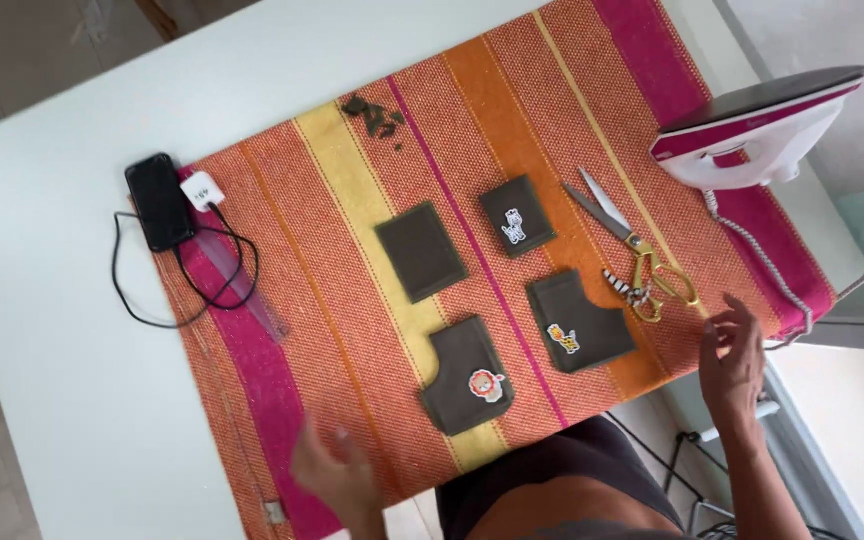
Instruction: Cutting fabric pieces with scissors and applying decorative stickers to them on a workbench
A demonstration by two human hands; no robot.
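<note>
A white tabletop (42,330) is being covered by a woven cloth striped in orange, yellow and magenta (352,300); pale flooring is being glimpsed beyond its edges. Four dark olive fabric patches are being displayed on the cloth: a plain rectangle (420,250), one with a zebra sticker (517,216), one with a giraffe sticker (578,321) and one with a lion sticker (467,375). One pair of gold-handled scissors (635,262), one pink-and-white iron (764,125) and one black phone (160,200) are being seen. The left hand (337,475), blurred, is being held over the cloth's near edge, its grip released. The right hand (734,362) is being held open beside the scissors, grasping nothing.
</note>
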